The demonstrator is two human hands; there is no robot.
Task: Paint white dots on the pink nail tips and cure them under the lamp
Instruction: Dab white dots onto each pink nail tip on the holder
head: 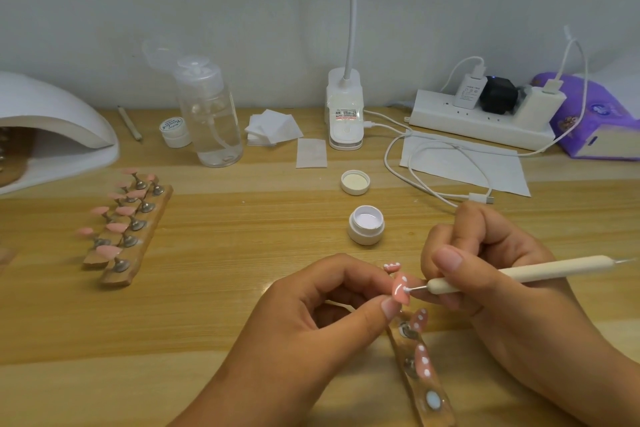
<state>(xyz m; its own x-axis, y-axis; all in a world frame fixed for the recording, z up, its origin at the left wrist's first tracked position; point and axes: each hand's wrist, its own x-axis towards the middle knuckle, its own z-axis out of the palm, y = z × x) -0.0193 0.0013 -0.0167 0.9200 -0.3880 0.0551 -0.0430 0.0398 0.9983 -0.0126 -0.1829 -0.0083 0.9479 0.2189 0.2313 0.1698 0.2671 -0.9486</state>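
My left hand [322,315] pinches a pink nail tip [400,289] between thumb and fingers. My right hand [485,274] holds a cream dotting pen [519,272] whose metal point touches that tip, leaving a white dot. Below them lies a wooden holder strip [426,388] carrying two pink tips with white dots [423,362]; another dotted tip [392,266] shows just above my left fingers. An open jar of white gel [366,224] stands behind my hands, its lid [355,182] farther back. Two strips of plain pink tips [128,222] lie at left, near the white curing lamp [52,128].
Along the back of the wooden table stand a clear pump bottle [211,114], a small closed jar [175,131], cotton pads [273,128], a desk lamp base [344,107], a power strip [481,114] with cables, a paper sheet [464,163] and a purple tissue pack [595,118].
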